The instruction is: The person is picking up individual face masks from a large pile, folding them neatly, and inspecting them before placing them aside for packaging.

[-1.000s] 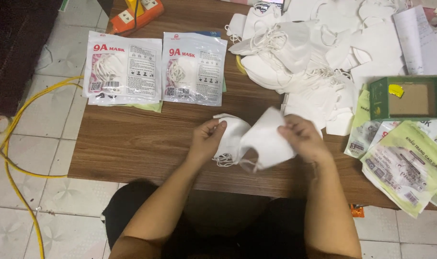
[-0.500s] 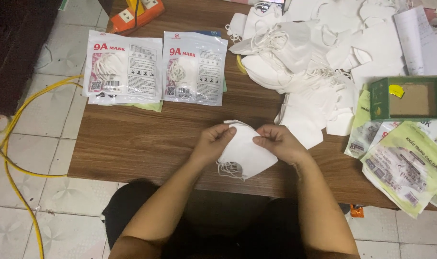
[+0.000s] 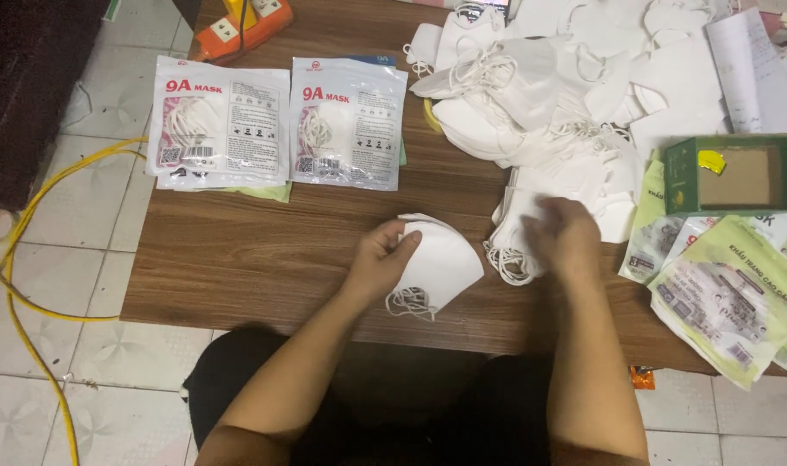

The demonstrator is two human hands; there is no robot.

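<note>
Under the left hand lay a folded mask, pinched at its edge; the right hand, blurred, rested on the pile, grip unclear.

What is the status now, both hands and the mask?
Left hand holding folded white mask on the wooden table. Right hand on the pile of loose masks, blurred. Nothing between them.

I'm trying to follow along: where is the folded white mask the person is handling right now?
In the head view, the folded white mask lies on the wooden table near its front edge, held by the left hand, just left of the right hand.
</note>
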